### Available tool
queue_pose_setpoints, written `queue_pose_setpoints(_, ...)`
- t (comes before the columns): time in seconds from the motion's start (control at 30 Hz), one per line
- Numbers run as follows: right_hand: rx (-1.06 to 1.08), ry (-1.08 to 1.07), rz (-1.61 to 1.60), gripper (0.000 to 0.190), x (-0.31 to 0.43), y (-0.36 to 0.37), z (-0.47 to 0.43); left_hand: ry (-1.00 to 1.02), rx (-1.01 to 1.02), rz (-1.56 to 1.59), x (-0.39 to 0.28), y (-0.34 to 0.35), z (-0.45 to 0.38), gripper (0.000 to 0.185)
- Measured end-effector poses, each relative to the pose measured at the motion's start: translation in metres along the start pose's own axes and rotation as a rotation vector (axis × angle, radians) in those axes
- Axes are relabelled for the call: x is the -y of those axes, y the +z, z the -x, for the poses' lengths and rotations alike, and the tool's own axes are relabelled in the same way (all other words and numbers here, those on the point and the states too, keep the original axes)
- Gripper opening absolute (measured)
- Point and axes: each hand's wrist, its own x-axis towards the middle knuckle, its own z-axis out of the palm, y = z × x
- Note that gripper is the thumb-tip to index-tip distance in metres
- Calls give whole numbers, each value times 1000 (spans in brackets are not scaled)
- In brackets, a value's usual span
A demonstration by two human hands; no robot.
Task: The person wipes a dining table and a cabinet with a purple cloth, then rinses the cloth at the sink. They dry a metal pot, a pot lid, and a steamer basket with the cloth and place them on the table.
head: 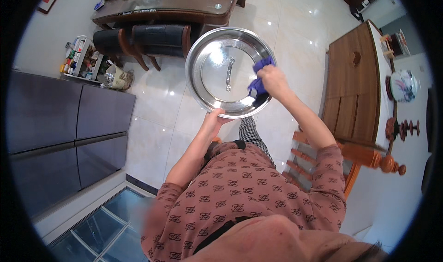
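Observation:
A large round stainless-steel pot lid [216, 70] with a glass-like centre is held out in front of me, above the tiled floor. Its metal bar handle [230, 74] faces up at me. My left hand [215, 120] grips the rim at the near edge, thumb on top and fingers underneath. My right hand [274, 80] holds a bunched purple cloth [256, 86] against the inner right side of the rim. Part of the cloth is hidden under that hand.
Beyond the lid stands a dark wooden table [187, 2] with chairs [157, 37]. A grey refrigerator [45, 106] and a filled storage rack [83, 59] are at left. At right are a wooden cabinet [349, 78], a porcelain vase [403, 85] and a wooden railing [367, 154].

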Motion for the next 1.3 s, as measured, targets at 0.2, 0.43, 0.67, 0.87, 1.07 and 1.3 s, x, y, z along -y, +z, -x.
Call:
queue_pose_setpoints(0.2,-579,649,-499,25,-163,-20,-50,50,-80,90,-44,40,-119,40)
queue_pose_setpoints(0.43,-158,703,-745,28,-283,31,-92,190,-227,158,-126,58,-243,40)
queue_pose_setpoints(0.67,-53,700,-1257,31,-359,43,-203,376,-297,179,-224,60,-375,37)
queue_pose_setpoints(0.87,-80,776,-1188,34,-480,32,-282,540,-325,206,-332,50,-509,41)
queue_pose_setpoints(1.07,-203,1002,-1247,41,-576,46,-318,572,-421,191,-452,42,-633,42)
queue_pose_setpoints(1.3,-46,1234,-1399,54,-619,81,-390,536,-528,281,-538,17,-763,37)
